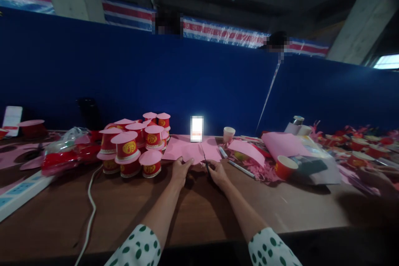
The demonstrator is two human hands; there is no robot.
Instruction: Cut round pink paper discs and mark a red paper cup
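Note:
My left hand [181,171] is closed on the near edge of a sheet of pink paper [177,148], thumb on top. A pair of scissors [205,161] is gripped in my right hand [217,173], its blades pointing away from me over the paper. The blades lie at the sheet's near right part; whether they are apart I cannot make out. Behind the paper a lit phone [196,129] stands upright against the blue partition. To the left of my left hand, red paper cups with pink cone tops [151,162] are stacked in a group.
A white cable [91,199] runs across the table from a power strip [21,194] on the left. Right of my hands lie markers [241,169], pink scraps [257,168], a red cup [285,168] and a plastic bag [318,166]. A white cup [229,134] stands behind.

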